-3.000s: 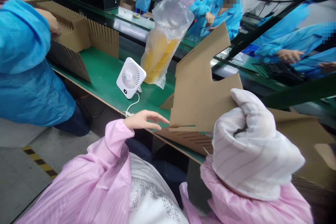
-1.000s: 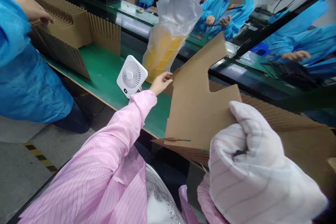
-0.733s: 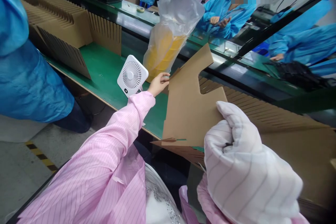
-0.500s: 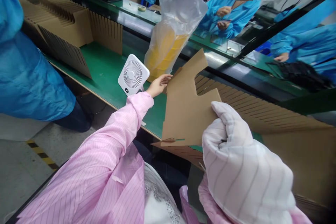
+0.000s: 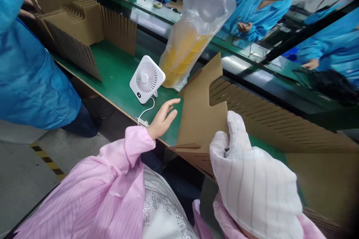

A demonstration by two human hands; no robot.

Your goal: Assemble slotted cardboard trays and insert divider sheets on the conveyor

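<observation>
My right hand [image 5: 235,149], covered by white striped cloth, pinches the right edge of a notched cardboard divider [image 5: 198,114]. This divider stands upright across the slotted long sides [image 5: 252,110] of a cardboard partition. Just left of the divider, my bare left hand [image 5: 164,119] is open, its fingers apart and holding nothing. Behind that hand a small white fan [image 5: 147,79] leans on its stand, with a white cable [image 5: 146,110] running down to the bench edge.
Yellow stacked pieces in a clear plastic bag [image 5: 193,37] stand behind the fan on the green bench [image 5: 114,76]. Another slotted cardboard partition [image 5: 81,26] sits at the left, beside a person in blue [image 5: 42,78]. Several people work across the line.
My left hand has come off the divider's left edge and drawn back toward me. The divider now sits more squarely between the slotted sides, still in my right hand.
</observation>
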